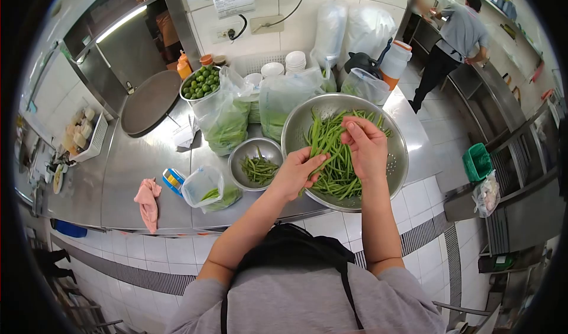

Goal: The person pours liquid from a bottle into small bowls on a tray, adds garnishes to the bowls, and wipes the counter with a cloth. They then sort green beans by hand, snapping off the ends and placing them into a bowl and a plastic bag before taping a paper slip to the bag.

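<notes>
A large steel colander (397,183) full of green beans (337,180) sits at the counter's front edge. Above its left side my left hand (297,171) is closed around several green beans. My right hand (365,147) is over the beans, with thumb and fingertips pinched together; what lies between them is too small to make out. Left of the colander stands a small steel bowl (235,168) with cut bean pieces (259,168) in it. Beside that bowl, a clear plastic container (203,186) holds more green pieces, partly in a bag.
Bags of green vegetables (222,124) stand behind the bowl, beside a bowl of limes (201,84). A pink cloth (148,204) hangs over the front edge. A round dark tray (151,103) lies left. A person (464,32) works at the right-hand counter.
</notes>
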Demonstrator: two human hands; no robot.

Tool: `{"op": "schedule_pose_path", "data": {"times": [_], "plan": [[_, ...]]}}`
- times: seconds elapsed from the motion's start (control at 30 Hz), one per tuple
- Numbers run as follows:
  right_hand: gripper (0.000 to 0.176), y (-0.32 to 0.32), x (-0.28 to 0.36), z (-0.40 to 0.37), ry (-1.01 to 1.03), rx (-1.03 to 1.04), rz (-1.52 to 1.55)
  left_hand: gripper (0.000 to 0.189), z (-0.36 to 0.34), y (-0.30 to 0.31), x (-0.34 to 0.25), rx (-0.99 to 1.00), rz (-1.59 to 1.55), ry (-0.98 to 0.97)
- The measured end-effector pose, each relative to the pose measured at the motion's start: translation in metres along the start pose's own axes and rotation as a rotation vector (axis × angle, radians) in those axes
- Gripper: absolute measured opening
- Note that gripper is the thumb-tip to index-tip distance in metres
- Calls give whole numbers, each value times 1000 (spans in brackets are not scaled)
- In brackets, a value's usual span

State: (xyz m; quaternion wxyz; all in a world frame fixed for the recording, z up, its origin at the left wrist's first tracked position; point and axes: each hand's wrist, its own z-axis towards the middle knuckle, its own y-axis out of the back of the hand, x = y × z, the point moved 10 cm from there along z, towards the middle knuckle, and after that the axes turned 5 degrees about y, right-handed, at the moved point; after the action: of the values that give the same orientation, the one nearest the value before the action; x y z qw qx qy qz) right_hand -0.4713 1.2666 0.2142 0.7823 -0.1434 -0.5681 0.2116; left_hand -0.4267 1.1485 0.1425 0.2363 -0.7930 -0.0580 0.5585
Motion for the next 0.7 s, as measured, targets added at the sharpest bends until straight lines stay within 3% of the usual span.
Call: {"op": "schedule_pose_path", "data": {"times": [0.07,0.1,0.17,0.23,0.27,0.33,0.4,0.63,0.7], "plan": [[13,4,9,2,24,-18,9,19,-2,-1,-1,52,96,-3],[14,18,28,6,134,-131,65,19,-3,-1,-2,50,97,1],[16,43,55,5,240,-244,121,20,-7,9,-10,-44,100,-39],[20,44,61,7,100,-129,-248,20,-7,16,-13,-62,93,-62],[20,41,55,3,101,-130,-248,21,-7,18,-14,-77,84,-82],[24,12,4,-18,-250,-6,-456,20,-5,11,-15,-56,87,-76],[25,0,-28,-28,-297,43,-196,20,-4,4,-13,-34,94,-73],[15,-3,-47,-32,-399,64,102,22,-7,-3,-7,55,229,-72],[11,8,-24,-24,-234,-76,49,24,-7,-2,-9,62,1,-129]]}}
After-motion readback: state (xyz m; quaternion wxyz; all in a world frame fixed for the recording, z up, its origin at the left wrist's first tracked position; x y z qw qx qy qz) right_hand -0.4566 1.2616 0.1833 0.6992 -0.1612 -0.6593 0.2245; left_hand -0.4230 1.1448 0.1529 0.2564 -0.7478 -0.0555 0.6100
